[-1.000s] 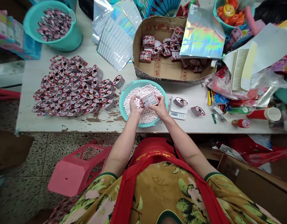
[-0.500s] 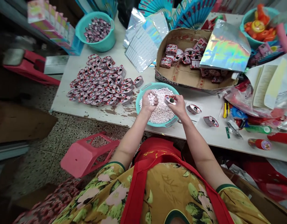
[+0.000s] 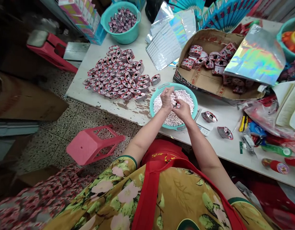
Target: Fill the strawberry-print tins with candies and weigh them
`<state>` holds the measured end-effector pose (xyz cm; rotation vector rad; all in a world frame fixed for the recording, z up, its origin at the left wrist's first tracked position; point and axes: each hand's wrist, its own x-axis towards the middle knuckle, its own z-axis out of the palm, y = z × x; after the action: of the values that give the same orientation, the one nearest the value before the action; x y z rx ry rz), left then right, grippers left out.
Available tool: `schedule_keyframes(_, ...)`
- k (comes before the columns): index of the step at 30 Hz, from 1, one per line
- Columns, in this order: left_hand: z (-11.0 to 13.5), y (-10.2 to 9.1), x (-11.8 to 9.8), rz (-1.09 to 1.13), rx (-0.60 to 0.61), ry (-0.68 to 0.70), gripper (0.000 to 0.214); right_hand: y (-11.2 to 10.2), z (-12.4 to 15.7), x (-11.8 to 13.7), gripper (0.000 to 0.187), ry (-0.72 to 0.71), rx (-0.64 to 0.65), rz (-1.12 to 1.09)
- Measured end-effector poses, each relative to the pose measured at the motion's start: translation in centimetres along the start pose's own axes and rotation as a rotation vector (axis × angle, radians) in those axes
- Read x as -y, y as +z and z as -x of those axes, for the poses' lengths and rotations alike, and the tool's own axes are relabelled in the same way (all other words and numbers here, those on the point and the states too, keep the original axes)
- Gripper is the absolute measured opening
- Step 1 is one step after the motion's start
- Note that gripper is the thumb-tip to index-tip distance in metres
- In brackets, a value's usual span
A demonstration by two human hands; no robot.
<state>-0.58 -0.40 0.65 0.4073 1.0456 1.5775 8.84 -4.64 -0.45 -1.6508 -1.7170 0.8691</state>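
Both hands meet over a teal basin (image 3: 154, 99) filled with small white round candies (image 3: 184, 95). My right hand (image 3: 183, 110) is closed round a small oval red-patterned tin (image 3: 177, 104) with a dark hole on top. My left hand (image 3: 167, 97) is cupped and closed, fingertips against the tin; what it holds is hidden. A second tin (image 3: 209, 117) lies on a small white scale (image 3: 203, 128) just right of the basin. Another tin (image 3: 225, 133) lies on the table beyond it.
A heap of the same tins (image 3: 118, 76) covers the table's left part. A cardboard box (image 3: 205, 76) holds more tins, and a teal bucket (image 3: 122, 22) stands at the back. Holographic bags (image 3: 256, 57), pens and tubes clutter the right. A pink stool (image 3: 93, 145) lies on the floor.
The view swung left and tilted. My right hand turned the tin from label side to hole side up. My left hand came off the candies and closed against the tin.
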Motion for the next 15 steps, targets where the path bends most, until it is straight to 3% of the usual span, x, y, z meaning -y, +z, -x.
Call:
schedule_keyframes(2,-0.2,0.5,-0.2,0.033,-0.034,0.004,0.038,-0.3,-0.3,0.3,0.039,0.002,0.009,0.095)
schedule_keyframes(5,-0.4,1.0,-0.6,0.072,-0.085,-0.023,0.039,-0.9,-0.7,0.7,0.048,-0.023,-0.030,0.173)
schedule_keyframes(8,-0.5,1.1,-0.9,0.095,-0.057,-0.072,0.038,-1.2,-1.3,1.1,0.055,0.006,-0.041,0.218)
schedule_keyframes(15,0.0,-0.1,-1.4,0.126,-0.009,-0.042,0.042,-1.2,-0.9,3.1,0.055,0.133,-0.024,0.318)
